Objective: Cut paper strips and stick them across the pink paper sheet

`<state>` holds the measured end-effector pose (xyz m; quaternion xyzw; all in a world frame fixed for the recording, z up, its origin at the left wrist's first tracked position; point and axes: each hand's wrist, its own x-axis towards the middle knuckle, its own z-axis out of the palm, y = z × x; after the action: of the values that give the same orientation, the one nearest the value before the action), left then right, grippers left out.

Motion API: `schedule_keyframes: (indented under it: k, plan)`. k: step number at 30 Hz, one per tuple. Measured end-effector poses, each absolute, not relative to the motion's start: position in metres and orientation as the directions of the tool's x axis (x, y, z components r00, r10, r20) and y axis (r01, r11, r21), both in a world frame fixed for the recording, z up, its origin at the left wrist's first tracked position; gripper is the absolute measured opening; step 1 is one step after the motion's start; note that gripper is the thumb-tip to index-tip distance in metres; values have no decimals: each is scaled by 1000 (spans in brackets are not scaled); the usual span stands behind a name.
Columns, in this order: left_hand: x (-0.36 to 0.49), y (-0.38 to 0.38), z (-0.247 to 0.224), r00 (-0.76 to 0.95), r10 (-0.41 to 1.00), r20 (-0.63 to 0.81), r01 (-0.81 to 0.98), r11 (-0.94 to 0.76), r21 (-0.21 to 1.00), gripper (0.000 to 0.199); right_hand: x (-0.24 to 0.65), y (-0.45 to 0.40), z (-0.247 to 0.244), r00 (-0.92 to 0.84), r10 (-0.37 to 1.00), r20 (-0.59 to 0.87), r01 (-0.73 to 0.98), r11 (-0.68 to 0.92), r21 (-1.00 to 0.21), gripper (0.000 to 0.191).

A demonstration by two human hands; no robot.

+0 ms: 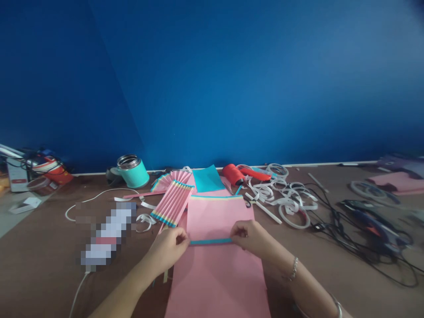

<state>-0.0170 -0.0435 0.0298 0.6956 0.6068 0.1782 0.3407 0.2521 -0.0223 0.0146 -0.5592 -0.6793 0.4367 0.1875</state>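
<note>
A pink paper sheet (214, 218) with a blue and cream band on its far edge and a blue strip on its near edge lies in front of me. My left hand (172, 247) pinches the near left corner, and my right hand (248, 236) pinches the near right corner. Under it, larger pink paper (217, 282) extends toward me. Just beyond my left hand rests a pleated pink paper piece (174, 203) with blue and cream ends. Behind that is a fanned pleated paper (165, 180).
Blue paper (208, 178) and a red thread spool (233, 174) lie at the back. Curled white strips (291, 194) are to the right, beside black cables (347, 243) and a dark tool (377, 225). A teal cup (134, 172) and a blurred phone-like object (109, 234) are leftward.
</note>
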Motion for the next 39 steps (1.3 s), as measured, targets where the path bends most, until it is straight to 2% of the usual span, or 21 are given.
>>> schedule_keyframes:
  k: [11,17,39]
  plan:
    - [-17,-43,27,191,970,-151,808,-69,585,18,255,-22,6,-307,939,-153,633,82,-770,18]
    - [-17,-43,22,185,968,-167,821,-59,568,15,254,-24,13,-317,929,-191,637,59,-769,17]
    - [-18,-43,16,185,968,-167,831,-64,552,12,255,-24,12,-328,926,-186,633,69,-771,19]
